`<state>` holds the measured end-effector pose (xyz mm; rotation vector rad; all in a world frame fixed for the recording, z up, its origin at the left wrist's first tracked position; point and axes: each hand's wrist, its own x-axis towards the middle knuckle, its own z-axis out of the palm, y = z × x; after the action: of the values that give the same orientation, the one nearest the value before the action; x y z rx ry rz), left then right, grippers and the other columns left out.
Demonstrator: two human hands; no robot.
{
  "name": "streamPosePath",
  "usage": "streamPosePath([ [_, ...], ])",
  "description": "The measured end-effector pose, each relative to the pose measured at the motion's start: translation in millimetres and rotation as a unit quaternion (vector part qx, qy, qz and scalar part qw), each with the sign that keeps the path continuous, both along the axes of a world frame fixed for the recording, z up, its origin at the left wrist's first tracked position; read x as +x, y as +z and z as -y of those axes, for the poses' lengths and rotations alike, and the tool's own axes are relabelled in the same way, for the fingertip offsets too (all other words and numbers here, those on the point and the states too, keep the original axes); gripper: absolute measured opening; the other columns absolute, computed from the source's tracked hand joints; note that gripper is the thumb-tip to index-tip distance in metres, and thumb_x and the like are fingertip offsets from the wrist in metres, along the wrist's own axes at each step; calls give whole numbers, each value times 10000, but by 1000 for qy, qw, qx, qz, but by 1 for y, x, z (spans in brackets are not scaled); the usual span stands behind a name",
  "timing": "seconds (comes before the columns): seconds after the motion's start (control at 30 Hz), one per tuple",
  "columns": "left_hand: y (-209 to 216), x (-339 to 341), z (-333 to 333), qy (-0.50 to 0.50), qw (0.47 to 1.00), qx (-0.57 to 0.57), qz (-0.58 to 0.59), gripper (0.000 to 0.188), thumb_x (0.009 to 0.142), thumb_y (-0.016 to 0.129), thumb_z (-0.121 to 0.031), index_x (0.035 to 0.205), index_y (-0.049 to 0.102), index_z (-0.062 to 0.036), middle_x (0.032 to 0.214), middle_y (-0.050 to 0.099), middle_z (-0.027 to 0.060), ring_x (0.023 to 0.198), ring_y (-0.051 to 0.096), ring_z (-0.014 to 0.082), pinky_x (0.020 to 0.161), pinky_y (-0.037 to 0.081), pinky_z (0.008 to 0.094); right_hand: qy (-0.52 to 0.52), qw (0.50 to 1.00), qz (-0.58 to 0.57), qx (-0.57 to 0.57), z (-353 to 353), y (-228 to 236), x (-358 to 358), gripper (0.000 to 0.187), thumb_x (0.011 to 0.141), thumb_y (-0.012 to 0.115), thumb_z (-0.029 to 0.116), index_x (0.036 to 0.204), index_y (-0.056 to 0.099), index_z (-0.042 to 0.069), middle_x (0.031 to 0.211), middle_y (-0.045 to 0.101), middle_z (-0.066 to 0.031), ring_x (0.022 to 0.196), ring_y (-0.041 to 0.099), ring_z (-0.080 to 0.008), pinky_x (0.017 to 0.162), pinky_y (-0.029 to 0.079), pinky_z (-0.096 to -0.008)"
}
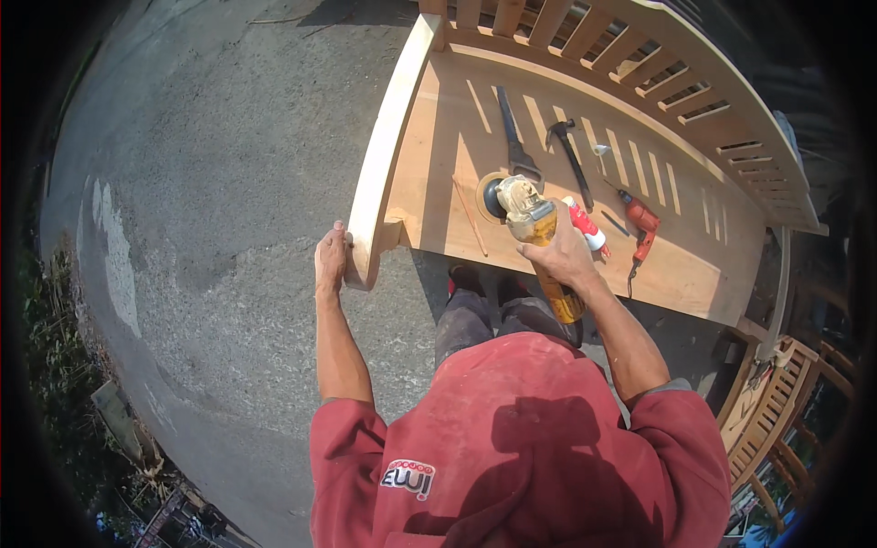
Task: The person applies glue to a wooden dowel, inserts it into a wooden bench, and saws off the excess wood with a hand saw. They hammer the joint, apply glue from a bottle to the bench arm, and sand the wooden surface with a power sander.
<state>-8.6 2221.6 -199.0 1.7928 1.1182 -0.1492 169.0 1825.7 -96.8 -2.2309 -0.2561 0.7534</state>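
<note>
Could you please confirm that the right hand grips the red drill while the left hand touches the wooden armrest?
Not the red drill: the head view shows the right hand gripping the yellow power tool; the left hand does touch the wooden armrest.

Red shirt (525,438) up top, fabric loose and creased, pale dusty smudges over the front. White patch (407,479) on the shirt's left chest: dark lettering, small red strip along one edge. Left sleeve (351,449), same red, baggy, ends around the elbow. Right sleeve (678,440) opposite, matching, with a grey edge (671,387) showing at its opening. Bare forearms past both shirt sleeves, bare hands. Shadow darkens much of the shirt's right half, so fine detail is lost there. Below the shirt: grey trousers (461,320), worn-looking, lighter dusty patches. Beyond them, farthest from the shirt, dark shoes (464,277); red accents on the left one.
</note>
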Motion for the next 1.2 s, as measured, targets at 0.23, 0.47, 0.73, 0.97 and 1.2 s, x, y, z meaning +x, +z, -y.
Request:
streamPosePath([
  [0.23,-38,-29,34,8,995,27,98,469,1057,459,-408,1115,645,19,940,688,129,849,640,228,776,507,400,14,996,-48,-76,45,20,-5,928,736,778,396,1443,283,55,1003,657,-351,981,645,-530,876,497,-548],
  [0.47,-57,-31,9,-120,980,101,123,575,1069,406,-417,1205,640,90,1029,708,261,888,657,334,802,499,443,-120,987,9,-108,115,40,-87,961,704,788,417,1459,334,32,1072,662,-344,1019,654,-497,904,512,-526],
  [0.73,-41,-14,-65,-218,968,-25,118,547,1067,413,-375,1098,683,100,972,727,256,885,696,339,787,534,455,-369,926,-23,-77,138,57,-209,876,677,839,408,1357,477,-9,1115,686,-258,1036,682,-401,917,530,-438],
  [0.97,115,23,190,-461,833,53,301,249,978,629,-164,1162,633,4,1080,626,187,883,639,322,768,525,405,-618,697,-13,365,208,91,-317,429,847,734,247,1176,601,7,932,681,-132,827,708,-239,722,604,-407],
  [1.2,200,-109,434,-830,317,-108,445,598,873,721,-363,1413,520,-202,1216,513,165,907,644,338,844,536,450,-530,435,96,722,260,27,-397,643,916,651,430,1292,467,-58,1044,586,-143,886,605,-248,815,559,-395],
])
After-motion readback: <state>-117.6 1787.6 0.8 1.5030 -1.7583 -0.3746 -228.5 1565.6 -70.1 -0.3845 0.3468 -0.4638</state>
